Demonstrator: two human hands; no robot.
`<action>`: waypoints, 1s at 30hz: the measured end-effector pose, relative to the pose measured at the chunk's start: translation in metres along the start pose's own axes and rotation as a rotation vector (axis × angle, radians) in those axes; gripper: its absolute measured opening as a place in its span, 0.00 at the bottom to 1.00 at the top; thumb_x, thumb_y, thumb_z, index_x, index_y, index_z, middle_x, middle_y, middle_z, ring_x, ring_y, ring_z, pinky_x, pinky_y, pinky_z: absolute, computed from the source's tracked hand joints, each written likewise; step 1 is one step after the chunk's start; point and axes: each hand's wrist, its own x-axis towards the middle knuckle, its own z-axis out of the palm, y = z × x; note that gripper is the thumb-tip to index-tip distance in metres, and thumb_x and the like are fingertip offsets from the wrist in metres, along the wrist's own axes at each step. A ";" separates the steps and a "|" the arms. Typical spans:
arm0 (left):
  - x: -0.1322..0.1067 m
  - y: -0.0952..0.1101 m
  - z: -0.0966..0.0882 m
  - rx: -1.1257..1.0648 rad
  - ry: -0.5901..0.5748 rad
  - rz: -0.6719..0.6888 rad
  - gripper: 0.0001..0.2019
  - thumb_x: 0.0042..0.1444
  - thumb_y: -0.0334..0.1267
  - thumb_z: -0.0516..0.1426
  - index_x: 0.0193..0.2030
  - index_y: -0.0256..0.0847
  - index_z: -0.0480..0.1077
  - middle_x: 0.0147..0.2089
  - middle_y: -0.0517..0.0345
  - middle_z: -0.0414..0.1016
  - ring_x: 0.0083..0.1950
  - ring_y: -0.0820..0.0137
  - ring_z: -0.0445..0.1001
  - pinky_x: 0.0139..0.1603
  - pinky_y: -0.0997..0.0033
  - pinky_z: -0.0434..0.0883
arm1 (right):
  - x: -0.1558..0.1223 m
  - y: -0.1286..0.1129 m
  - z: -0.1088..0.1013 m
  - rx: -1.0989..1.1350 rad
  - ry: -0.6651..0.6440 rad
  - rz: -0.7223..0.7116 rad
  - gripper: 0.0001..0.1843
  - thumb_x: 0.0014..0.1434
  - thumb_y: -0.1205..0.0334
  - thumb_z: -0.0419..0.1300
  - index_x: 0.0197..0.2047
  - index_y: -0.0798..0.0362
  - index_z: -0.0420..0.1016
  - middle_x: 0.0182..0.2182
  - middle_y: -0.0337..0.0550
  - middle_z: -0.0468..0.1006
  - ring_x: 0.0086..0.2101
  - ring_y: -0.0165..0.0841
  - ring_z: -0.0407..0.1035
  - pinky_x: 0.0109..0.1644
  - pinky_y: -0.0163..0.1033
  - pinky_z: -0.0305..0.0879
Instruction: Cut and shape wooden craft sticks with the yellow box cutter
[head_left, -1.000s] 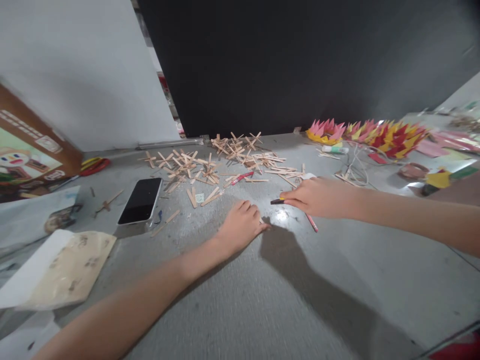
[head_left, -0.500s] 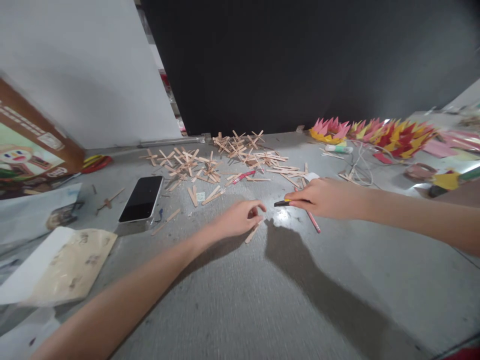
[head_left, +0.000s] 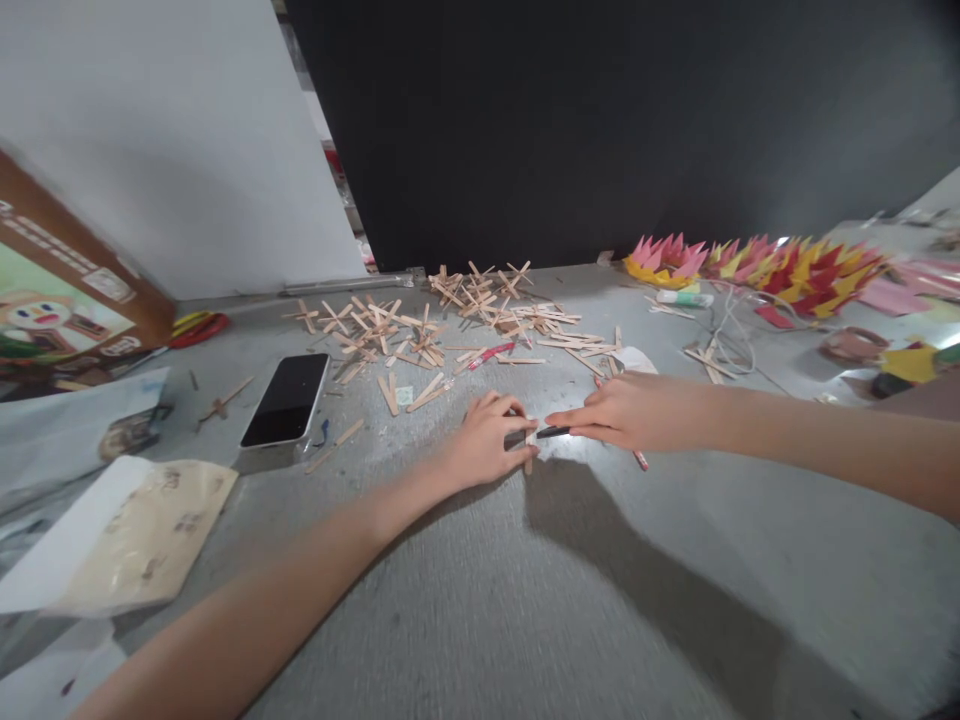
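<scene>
- Head view, far left: a printed cardboard box (head_left: pixel 52 300) stands at the desk (head_left: pixel 525 600) edge, with a white envelope and paper sheet (head_left: pixel 112 535) lying flat in front of it near the left border.
- A dark-screened phone (head_left: pixel 286 400) lies face up just right of those papers, clear of both hands.
- Behind it, a heap of wooden craft sticks (head_left: pixel 420 325), many glued into crosses, spreads along the back edge of the desk below the black panel (head_left: pixel 600 120).
- The left hand (head_left: pixel 484 445) rests on the desk near the middle, its fingers (head_left: pixel 517 452) curled and pressed down on a single wooden stick (head_left: pixel 529 462) lying on the surface.
- The right hand (head_left: pixel 637 410) comes in from the right, fingers (head_left: pixel 570 418) pressed together, pinching a dark-tipped pen-like tool (head_left: pixel 551 432) whose tip meets the stick beside the left fingertips; a pink pencil (head_left: pixel 640 460) shows beneath this hand.
- Far right, at the rear edge, lie pink, red and yellow folded-paper flowers (head_left: pixel 757 262) and a white cord (head_left: pixel 724 340).
- The near half of the desk, below both forearms, is bare grey surface, crossed only by the hands' shadow.
</scene>
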 end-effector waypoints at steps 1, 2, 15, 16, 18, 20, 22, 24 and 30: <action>0.000 -0.001 0.000 0.008 -0.001 0.008 0.15 0.65 0.49 0.64 0.55 0.50 0.82 0.56 0.51 0.76 0.62 0.56 0.67 0.64 0.51 0.65 | 0.002 0.001 0.001 -0.046 -0.007 -0.042 0.24 0.75 0.63 0.52 0.69 0.45 0.74 0.27 0.41 0.83 0.22 0.31 0.70 0.30 0.36 0.56; -0.001 -0.003 -0.002 0.015 -0.008 0.021 0.15 0.65 0.50 0.64 0.55 0.51 0.82 0.57 0.51 0.75 0.63 0.56 0.67 0.65 0.50 0.64 | 0.004 0.001 0.003 -0.089 -0.007 -0.080 0.24 0.75 0.64 0.52 0.70 0.46 0.74 0.28 0.42 0.83 0.23 0.32 0.71 0.30 0.36 0.56; 0.002 -0.006 -0.014 0.009 -0.113 0.063 0.24 0.55 0.59 0.69 0.57 0.55 0.82 0.69 0.53 0.71 0.72 0.49 0.61 0.69 0.43 0.59 | 0.010 0.003 0.020 -0.070 0.060 -0.093 0.22 0.76 0.62 0.52 0.69 0.48 0.75 0.30 0.44 0.84 0.25 0.32 0.74 0.27 0.35 0.56; 0.002 -0.007 -0.013 0.008 -0.113 0.061 0.24 0.55 0.59 0.69 0.56 0.55 0.82 0.69 0.53 0.71 0.72 0.49 0.61 0.69 0.43 0.59 | 0.010 0.002 0.018 -0.037 0.054 -0.077 0.22 0.76 0.63 0.52 0.68 0.48 0.76 0.30 0.43 0.84 0.23 0.30 0.73 0.26 0.34 0.55; 0.002 -0.008 -0.012 0.012 -0.106 0.061 0.24 0.55 0.59 0.69 0.56 0.55 0.82 0.69 0.53 0.71 0.72 0.48 0.60 0.69 0.43 0.59 | 0.010 0.000 0.014 0.029 0.035 -0.044 0.22 0.75 0.64 0.54 0.67 0.46 0.77 0.29 0.40 0.83 0.21 0.27 0.71 0.24 0.33 0.52; 0.002 -0.009 -0.011 0.017 -0.097 0.064 0.24 0.55 0.59 0.69 0.56 0.56 0.82 0.68 0.53 0.71 0.72 0.48 0.60 0.69 0.43 0.59 | 0.010 -0.001 0.012 0.063 0.011 -0.024 0.22 0.75 0.64 0.55 0.67 0.44 0.77 0.28 0.39 0.83 0.20 0.26 0.69 0.23 0.33 0.50; 0.002 -0.010 -0.010 0.018 -0.095 0.068 0.24 0.55 0.59 0.69 0.57 0.57 0.81 0.68 0.54 0.71 0.72 0.48 0.61 0.68 0.42 0.59 | 0.010 0.000 0.013 0.050 0.009 -0.028 0.22 0.75 0.64 0.55 0.68 0.44 0.76 0.28 0.39 0.83 0.20 0.27 0.70 0.24 0.33 0.50; 0.002 -0.010 -0.010 0.015 -0.095 0.069 0.25 0.55 0.59 0.69 0.57 0.57 0.81 0.68 0.54 0.71 0.71 0.48 0.61 0.68 0.42 0.59 | 0.011 0.002 0.017 0.008 0.030 -0.060 0.23 0.75 0.63 0.55 0.69 0.45 0.75 0.29 0.41 0.84 0.23 0.29 0.72 0.25 0.34 0.52; 0.001 -0.011 -0.010 0.006 -0.096 0.063 0.24 0.55 0.59 0.69 0.57 0.57 0.81 0.69 0.54 0.71 0.72 0.48 0.61 0.68 0.41 0.60 | 0.012 0.007 0.023 -0.031 0.060 -0.088 0.23 0.76 0.61 0.53 0.69 0.44 0.74 0.30 0.43 0.85 0.25 0.32 0.73 0.29 0.35 0.55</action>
